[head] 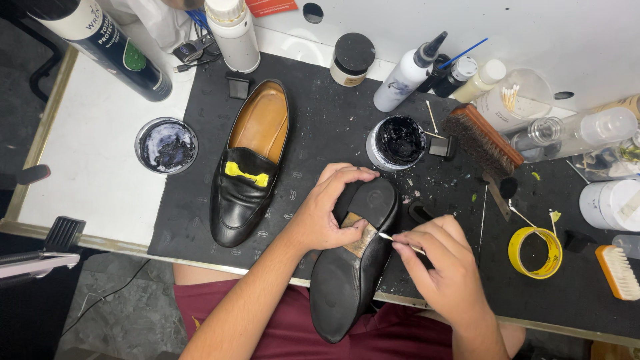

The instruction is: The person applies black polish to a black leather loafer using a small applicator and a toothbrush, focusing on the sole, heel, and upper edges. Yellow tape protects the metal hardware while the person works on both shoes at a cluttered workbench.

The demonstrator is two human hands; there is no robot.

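Note:
My left hand (327,213) grips a black shoe (350,270) turned sole up, fingers over the heel end and thumb near the worn tan patch on the sole. My right hand (440,260) pinches a thin cotton swab (399,242) whose tip touches the sole's edge beside that patch. The shoe's toe hangs over the mat's near edge above my lap. A second black loafer (250,167) with a tan lining and yellow tape over its buckle lies upright on the black mat (320,127) to the left.
An open jar of black polish (396,142) stands just beyond the held shoe, its lid (166,145) off to the left. A wooden brush (481,139), a yellow tape roll (535,252), bottles, jars and a spray can (100,43) ring the mat.

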